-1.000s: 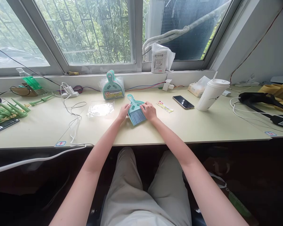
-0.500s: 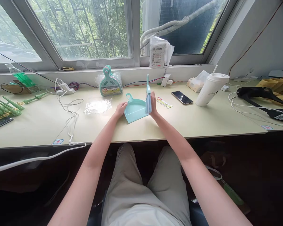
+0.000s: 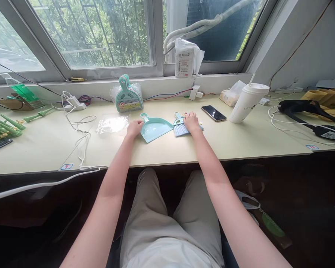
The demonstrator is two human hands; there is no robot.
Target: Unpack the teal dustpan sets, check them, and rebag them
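left hand [image 3: 134, 128]: fingers resting on left edge of teal dustpan [image 3: 154, 128], which lies flat on table [image 3: 240, 143] | right hand [image 3: 191, 122]: palm down, fingers laid over small brush [image 3: 180, 127], just right of dustpan | clear plastic bag [image 3: 112, 124] left of left hand | phone [image 3: 213, 112], white cup [image 3: 248, 103] to right

The right hand [image 3: 191, 122] covers the upper part of the small brush [image 3: 179, 128] and most of the printed card [image 3: 200, 125] beneath it, leaving the card's wording unreadable. The left hand [image 3: 134, 128] hides the near edge of the dustpan [image 3: 153, 128] by its handle. Print on the white packet [image 3: 185, 64] at the window is too small to read. The green pegs [image 3: 2, 126] and the yellow items [image 3: 328, 97] are cut off by the frame's edges.
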